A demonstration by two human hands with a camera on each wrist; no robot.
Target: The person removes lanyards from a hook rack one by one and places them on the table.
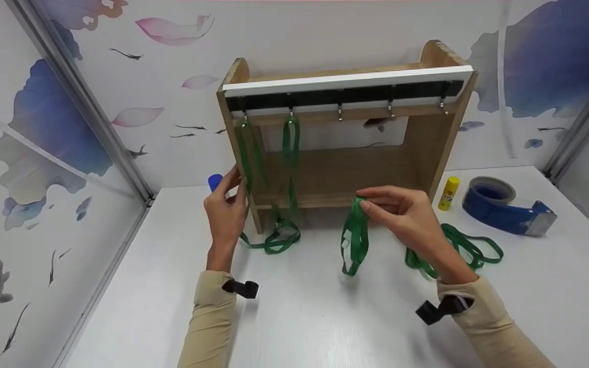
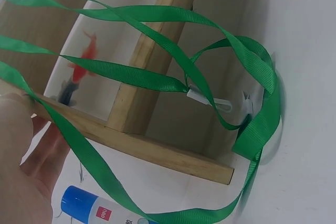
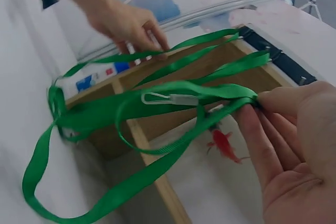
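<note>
A green ribbon lanyard (image 1: 354, 240) is held up by its top end, pinched between the thumb and fingertips of the right hand (image 1: 402, 212); its long axis runs vertically, and its lower loop touches the white table (image 1: 325, 317) in front of the wooden hook rack (image 1: 343, 135). A small clear clip can be seen on it in the right wrist view (image 3: 170, 98).

Four lanyards are counted, all of flat woven green ribbon. Two hang lengthwise from the two leftmost hooks, their lower ends pooled on the table (image 1: 276, 240). A fourth lies loosely coiled on the table (image 1: 471, 248) just beside the right wrist.

The left hand (image 1: 225, 212) is set against the rack's left upright, its fingers loosely bent and touching the hanging lanyard (image 1: 246, 153) there; whether the ribbon is actually gripped cannot be told.

The rack is an open frame of pale wood with a black-and-white strip carrying five small metal hooks (image 1: 340, 113).

One yellow glue stick (image 1: 448, 193) and one blue tape dispenser (image 1: 504, 207) stand to the right of the rack; one blue-capped glue stick (image 1: 214, 182) lies behind the left hand.
</note>
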